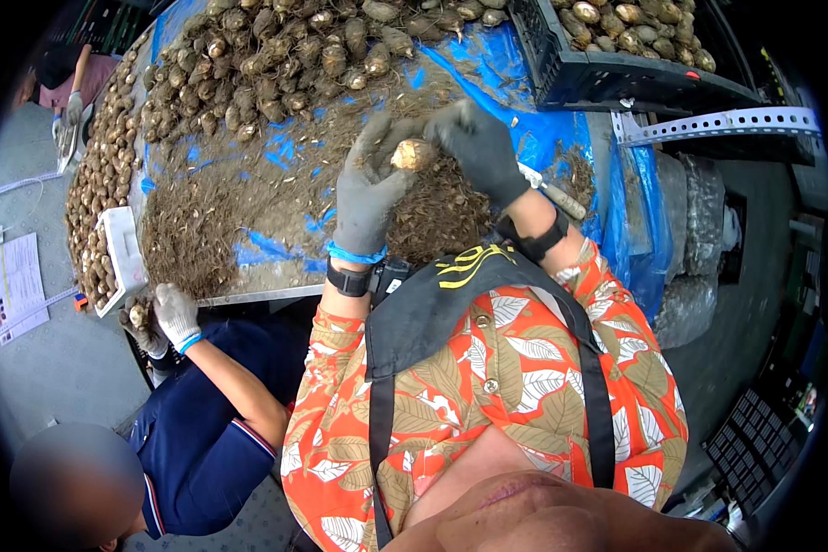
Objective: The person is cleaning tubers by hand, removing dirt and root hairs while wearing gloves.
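Note:
Above the table, a brown taro corm (414, 155) with a pale cut end sits between my two gloved hands. My left hand (370, 179), in a grey glove with a blue band at the wrist, cups it from the left, thumb below and fingers behind. The right hand (480, 147), also grey-gloved, is closed, with its curled fingertips against the corm's right side; the tips are partly hidden. A knife (561, 198) with a worn handle lies beside my right wrist. Below my hands is a heap of brown root fibres (440, 216).
Taro corms (276, 69) are piled along the table's far side. A black crate (607, 78) of corms stands far right, near a perforated white metal bar (727, 124). At left a co-worker's gloved hand (177, 315) is by a white container (121, 253). Another person works far left.

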{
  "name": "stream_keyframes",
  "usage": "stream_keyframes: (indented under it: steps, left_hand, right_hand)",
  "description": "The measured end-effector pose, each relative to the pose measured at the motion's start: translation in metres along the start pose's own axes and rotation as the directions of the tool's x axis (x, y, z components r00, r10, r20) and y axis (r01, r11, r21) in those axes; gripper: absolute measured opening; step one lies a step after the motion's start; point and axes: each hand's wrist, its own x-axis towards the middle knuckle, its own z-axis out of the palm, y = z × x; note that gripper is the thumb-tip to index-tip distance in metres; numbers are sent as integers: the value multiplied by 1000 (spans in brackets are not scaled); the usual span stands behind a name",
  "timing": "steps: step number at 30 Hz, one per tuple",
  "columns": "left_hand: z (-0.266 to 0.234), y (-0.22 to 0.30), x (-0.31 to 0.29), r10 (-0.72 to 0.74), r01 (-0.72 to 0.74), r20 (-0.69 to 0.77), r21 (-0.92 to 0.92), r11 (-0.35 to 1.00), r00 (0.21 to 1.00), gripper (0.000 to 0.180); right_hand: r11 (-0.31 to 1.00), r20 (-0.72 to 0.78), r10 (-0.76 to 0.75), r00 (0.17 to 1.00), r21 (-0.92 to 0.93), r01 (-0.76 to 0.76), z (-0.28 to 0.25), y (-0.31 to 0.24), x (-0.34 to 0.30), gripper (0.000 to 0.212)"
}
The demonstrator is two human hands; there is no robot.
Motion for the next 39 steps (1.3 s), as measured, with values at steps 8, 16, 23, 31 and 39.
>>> stream_keyframes:
  steps: [8, 16, 23, 31, 39]
  left_hand:
    - [4, 3, 1, 208, -213, 50, 297, 931, 977, 78]
    - [3, 10, 4, -141, 194, -138, 534, 823, 980, 69]
    - [0, -2, -3, 288, -227, -60, 473, 852, 956, 76]
    - [-4, 7, -14, 129, -95, -17, 588, 803, 991, 79]
    - [-11, -3, -23, 278, -270, 68, 539, 798, 958, 70]
  right_hand:
    - [947, 194, -247, 949, -158, 278, -13, -11, 4, 26]
    - [975, 46, -66, 997, -208, 74, 11, 7, 3, 26]
    - [962, 193, -157, 969, -191, 194, -9, 11, 13, 31]
    - [961, 66, -134, 989, -237, 146, 15, -16, -2, 20]
    - [890, 306, -336, 891, -206, 407, -6, 17, 12, 39]
